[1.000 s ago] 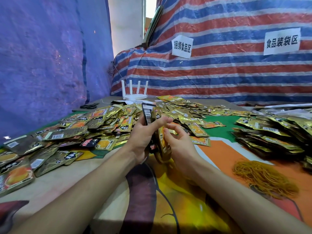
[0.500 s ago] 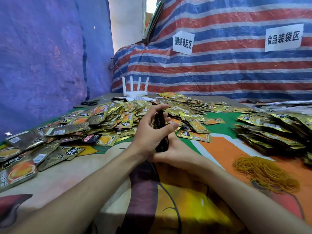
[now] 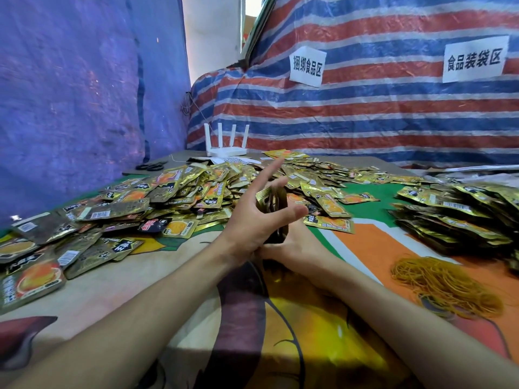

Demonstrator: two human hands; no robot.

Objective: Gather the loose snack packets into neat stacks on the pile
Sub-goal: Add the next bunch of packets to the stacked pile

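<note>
Striped tarp (image 3: 365,122) hangs behind the worktop (image 3: 280,332), where the right hand (image 3: 297,245) grips a small stack (image 3: 273,199) on edge, near the loose packets (image 3: 182,192); the left hand (image 3: 252,220) lies against it, fingers spread wide, likely to tap it tidy

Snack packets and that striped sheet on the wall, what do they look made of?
Snack packets: likely metallised plastic film, glossy gold, glinting where crinkled.
Striped sheet: seemingly woven plastic tarpaulin, faint sheen, creased, weave texture visible.

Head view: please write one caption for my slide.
Right hand holds a packet stack upright; left hand steadies it beside loose packets.
</note>
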